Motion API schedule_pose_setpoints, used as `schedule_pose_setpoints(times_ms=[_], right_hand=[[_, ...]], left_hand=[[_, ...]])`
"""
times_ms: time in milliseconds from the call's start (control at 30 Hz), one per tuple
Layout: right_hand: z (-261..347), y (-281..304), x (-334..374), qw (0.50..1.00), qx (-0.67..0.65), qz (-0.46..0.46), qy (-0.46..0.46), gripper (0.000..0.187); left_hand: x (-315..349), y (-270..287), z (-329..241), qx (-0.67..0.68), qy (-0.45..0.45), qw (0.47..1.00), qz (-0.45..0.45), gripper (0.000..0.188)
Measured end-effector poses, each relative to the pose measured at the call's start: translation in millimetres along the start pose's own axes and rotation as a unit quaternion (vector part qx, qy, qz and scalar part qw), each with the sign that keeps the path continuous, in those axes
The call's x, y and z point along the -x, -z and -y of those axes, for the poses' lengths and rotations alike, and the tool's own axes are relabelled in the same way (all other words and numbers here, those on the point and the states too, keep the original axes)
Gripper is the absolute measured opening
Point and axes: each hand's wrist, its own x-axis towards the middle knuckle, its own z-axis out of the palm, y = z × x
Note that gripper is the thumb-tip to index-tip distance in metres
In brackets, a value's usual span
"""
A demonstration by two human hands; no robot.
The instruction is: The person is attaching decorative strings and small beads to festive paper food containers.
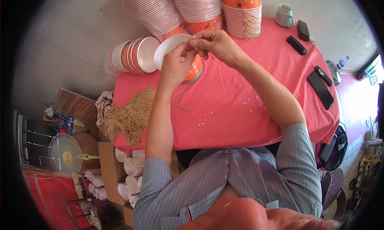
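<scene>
An orange patterned paper bucket with a white inside (173,46) stands on the pink tablecloth in front of me. My left hand (177,65) reaches over its near side, fingers closed in a pinch at the right of the rim. Against those fingertips, my right hand (214,46) is also pinching. A thin tan string (216,66) runs between the fingers and dangles below my right hand. The exact grip at the rim is hidden by the fingers. A heap of tan strings (134,114) lies left of my left forearm, with loose strands (182,106) to its right.
Tall stacks of paper buckets (196,6) line the back, one stack (242,22) hung with strings. More buckets (138,56) lie sideways at left. Small white dots (203,122) are scattered on the pink cloth (232,130). A mug (284,16), black stapler-like object (296,45) and phone (320,90) sit right.
</scene>
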Motion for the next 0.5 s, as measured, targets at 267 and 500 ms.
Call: schedule_pose_setpoints(times_ms=[267, 500], right_hand=[[17.9, 35.0, 6.0, 0.989, 0.088, -0.03, -0.111, 0.029], [60.0, 28.2, 17.7, 0.973, 0.222, -0.01, -0.064, 0.026]], left_hand=[[-28.2, 4.9, -4.6, -0.028, 0.116, 0.993, 0.017, 0.016], [-20.1, -3.8, -2.0, -0.136, 0.089, 0.985, 0.064, 0.026]])
